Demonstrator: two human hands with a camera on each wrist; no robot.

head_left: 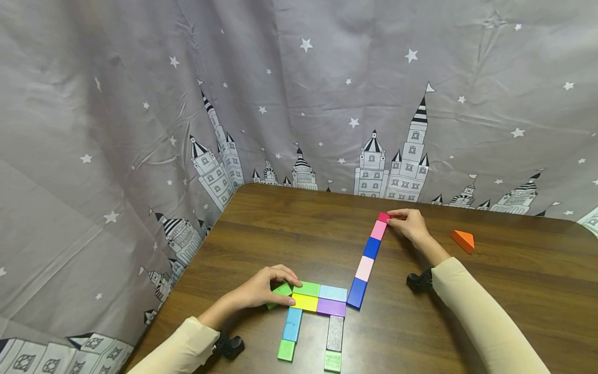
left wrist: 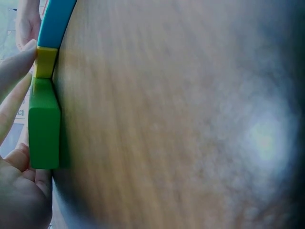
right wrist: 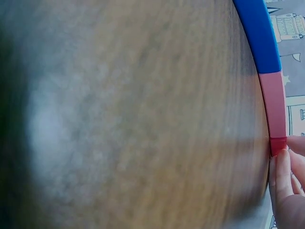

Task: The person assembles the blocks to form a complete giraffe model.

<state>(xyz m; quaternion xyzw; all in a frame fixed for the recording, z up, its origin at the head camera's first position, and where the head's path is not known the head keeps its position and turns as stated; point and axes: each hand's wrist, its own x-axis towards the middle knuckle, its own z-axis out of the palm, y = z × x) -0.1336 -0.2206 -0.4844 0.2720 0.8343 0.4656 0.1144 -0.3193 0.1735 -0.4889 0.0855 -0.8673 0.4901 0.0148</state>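
Observation:
My right hand (head_left: 411,224) pinches a small red block (head_left: 383,217) at the far end of a slanting line of blocks. Just below it lie a pink block (head_left: 379,230), a blue block (head_left: 371,248), a pale pink block (head_left: 364,268) and another blue block (head_left: 357,293). My left hand (head_left: 261,287) rests over the left end of a two-row body, its thumb touching the yellow block (head_left: 304,302) and fingertips at a light green block (head_left: 306,289). Beneath that hand sits a tilted green block (left wrist: 44,129), partly covered in the head view.
A light blue block (head_left: 333,293) and a purple block (head_left: 331,307) complete the two rows. Two legs hang below: blue (head_left: 292,324) over green (head_left: 286,350), grey (head_left: 335,333) over green (head_left: 333,361). An orange triangular block (head_left: 463,241) lies apart at right. A patterned curtain (head_left: 327,104) borders the table.

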